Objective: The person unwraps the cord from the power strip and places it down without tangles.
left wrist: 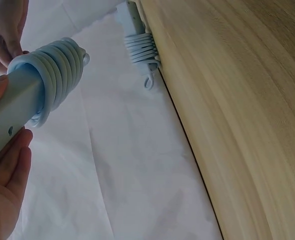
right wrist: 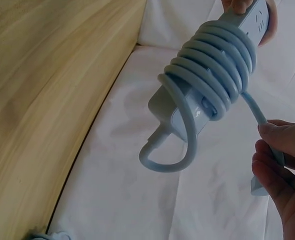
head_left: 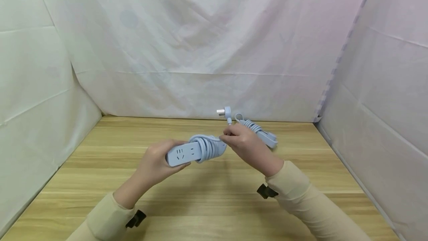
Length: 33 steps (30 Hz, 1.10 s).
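A pale blue power strip is held above the table, its socket end gripped by my left hand between thumb and fingers. Its cord is wound in several turns round the other end, and a loop of cord hangs from the strip's tip in the right wrist view. My right hand pinches the cord's free end just below the plug, whose metal prongs point left in the head view. Behind the right hand, a second power strip with a wound cord lies on the table.
The wood-grain table stretches under both arms. White cloth hangs along its back edge, with more cloth walls at the left and right sides. A dark wrist mount sits under each sleeve.
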Motion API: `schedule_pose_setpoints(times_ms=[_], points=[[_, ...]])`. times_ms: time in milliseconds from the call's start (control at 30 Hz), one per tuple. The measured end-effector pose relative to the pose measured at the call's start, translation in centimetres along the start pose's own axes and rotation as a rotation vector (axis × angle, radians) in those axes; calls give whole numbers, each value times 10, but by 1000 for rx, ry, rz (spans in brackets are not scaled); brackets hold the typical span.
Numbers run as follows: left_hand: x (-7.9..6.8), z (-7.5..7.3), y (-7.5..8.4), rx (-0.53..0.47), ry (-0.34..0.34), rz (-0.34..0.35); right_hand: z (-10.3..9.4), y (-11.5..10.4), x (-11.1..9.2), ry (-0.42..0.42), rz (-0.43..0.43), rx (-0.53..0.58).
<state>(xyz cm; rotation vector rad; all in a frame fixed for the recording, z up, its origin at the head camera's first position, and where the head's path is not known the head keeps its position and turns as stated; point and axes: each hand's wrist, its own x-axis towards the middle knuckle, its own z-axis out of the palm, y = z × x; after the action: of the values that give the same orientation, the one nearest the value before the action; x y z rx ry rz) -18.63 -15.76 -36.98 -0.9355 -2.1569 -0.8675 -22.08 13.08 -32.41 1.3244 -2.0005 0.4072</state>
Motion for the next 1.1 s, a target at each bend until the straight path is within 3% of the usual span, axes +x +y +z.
schedule_pose_setpoints(times_ms=[167,400,1100], points=[[0,-2,4,-18,-16,-5,3,10,-5,-7,15,13],[-1,-3,7,-34,-6,41,8,19,-13,-33,51,15],[-2,-12,14,-123,-29,61,17,43,-39,-68,117,179]])
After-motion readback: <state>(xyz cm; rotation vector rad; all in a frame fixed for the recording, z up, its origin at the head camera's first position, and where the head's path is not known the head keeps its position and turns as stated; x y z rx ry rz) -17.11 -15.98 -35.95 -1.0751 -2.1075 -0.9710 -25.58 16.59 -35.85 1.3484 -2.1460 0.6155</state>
